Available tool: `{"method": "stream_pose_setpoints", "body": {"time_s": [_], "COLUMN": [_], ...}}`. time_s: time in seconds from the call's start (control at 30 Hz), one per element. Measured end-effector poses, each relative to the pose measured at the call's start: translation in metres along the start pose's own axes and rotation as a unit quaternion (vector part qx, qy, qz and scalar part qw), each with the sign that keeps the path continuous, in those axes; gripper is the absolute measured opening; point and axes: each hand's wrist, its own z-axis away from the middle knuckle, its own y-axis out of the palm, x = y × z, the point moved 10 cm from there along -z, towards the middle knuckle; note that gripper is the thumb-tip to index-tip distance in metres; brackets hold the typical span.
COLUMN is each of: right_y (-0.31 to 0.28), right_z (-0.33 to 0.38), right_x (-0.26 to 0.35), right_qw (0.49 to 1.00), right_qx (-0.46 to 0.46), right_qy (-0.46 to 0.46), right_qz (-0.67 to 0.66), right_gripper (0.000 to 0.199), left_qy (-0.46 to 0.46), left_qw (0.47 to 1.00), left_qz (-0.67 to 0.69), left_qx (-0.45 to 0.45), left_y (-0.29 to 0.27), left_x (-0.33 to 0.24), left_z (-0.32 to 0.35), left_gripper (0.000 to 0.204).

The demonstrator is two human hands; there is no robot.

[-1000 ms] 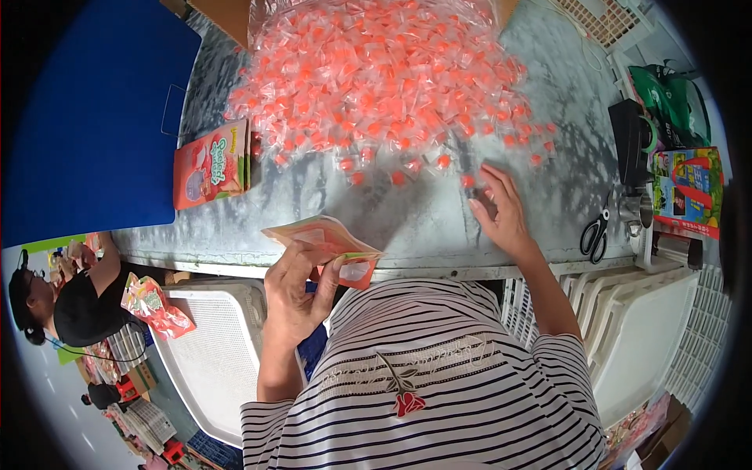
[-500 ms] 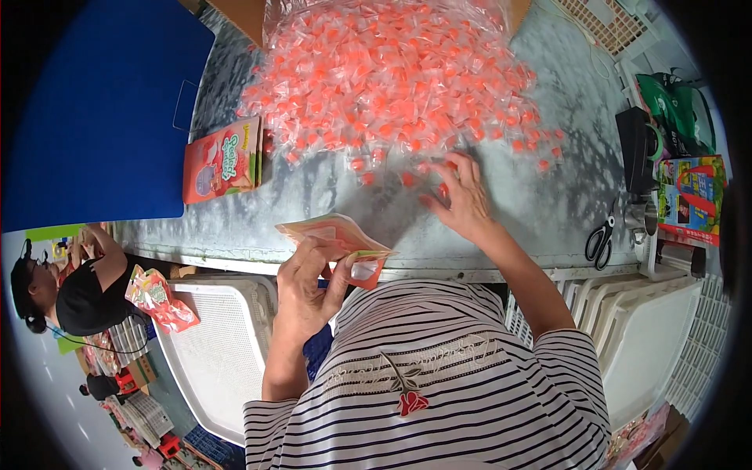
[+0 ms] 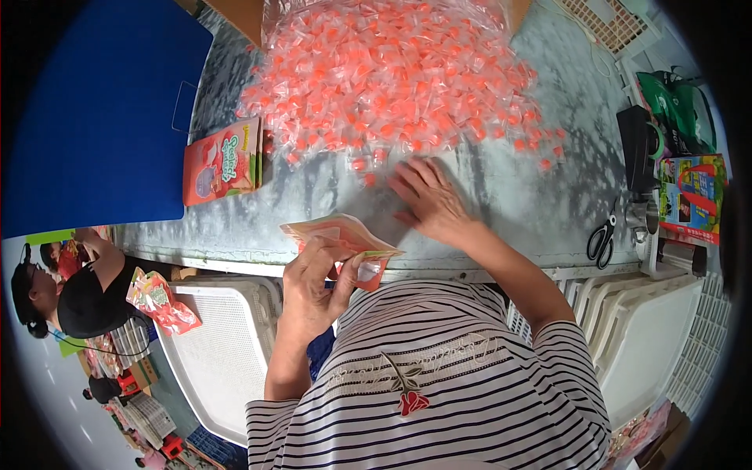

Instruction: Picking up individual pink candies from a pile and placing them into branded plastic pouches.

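Observation:
My left hand [image 3: 317, 282] is closed around a pink stand-up pouch [image 3: 368, 274], its open mouth turned up and away from me. To its right, my right hand [image 3: 435, 204] lies palm down low over the table, fingers stretched out to the left and thumb apart. Whatever is under that palm is hidden. Just beyond its fingertips is a loose wrapped candy [image 3: 369, 180], red in clear film. Behind it spreads a large heap of the same wrapped candies [image 3: 392, 78], spilling from a plastic-lined cardboard box [image 3: 239, 17].
A stack of flat pink pouches [image 3: 223, 160] lies left of the heap, beside a big blue panel [image 3: 102, 117]. Black scissors [image 3: 601, 243] rest at the right edge. White trays [image 3: 215, 337] stand below the table edge. At the left is another person [image 3: 86, 294].
My right hand has moved left and slightly nearer across the table. Several loose candies around its fingers are now out of sight. My left hand with the pouch has barely shifted.

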Motion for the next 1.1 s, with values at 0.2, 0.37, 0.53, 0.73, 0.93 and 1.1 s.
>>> {"method": "stream_pose_setpoints", "body": {"time_s": [0.2, 0.37, 0.53, 0.73, 0.93, 1.1], "right_y": [-0.019, -0.060, -0.045, -0.016, -0.005, -0.032], "right_z": [0.036, 0.078, 0.080, 0.037, 0.044, 0.060], "right_x": [-0.011, -0.046, -0.044, -0.013, -0.002, -0.019], "right_qw": [0.998, 0.996, 0.997, 0.996, 0.996, 0.995], "right_qx": [0.015, 0.002, 0.060, 0.080, -0.010, -0.077], "right_qy": [0.014, 0.065, 0.048, -0.021, -0.085, -0.054], "right_qz": [-0.062, -0.056, -0.016, -0.025, -0.010, 0.017], "right_gripper": [0.063, 0.094, 0.098, 0.086, 0.042, 0.026], "left_qy": [-0.007, -0.016, -0.016, -0.022, -0.023, 0.023], "left_qw": [1.000, 1.000, 1.000, 1.000, 1.000, 0.999], "left_qz": [0.003, 0.009, 0.011, 0.006, 0.010, -0.019], "left_qx": [-0.012, -0.007, -0.004, -0.001, 0.000, 0.017], "left_y": [-0.002, -0.001, 0.003, 0.005, 0.006, 0.013], "left_x": [0.004, 0.005, 0.001, 0.000, -0.001, -0.002], "left_z": [0.005, 0.000, -0.001, 0.001, 0.001, -0.002], "left_gripper": [0.011, 0.011, 0.008, 0.009, 0.010, 0.011]}}
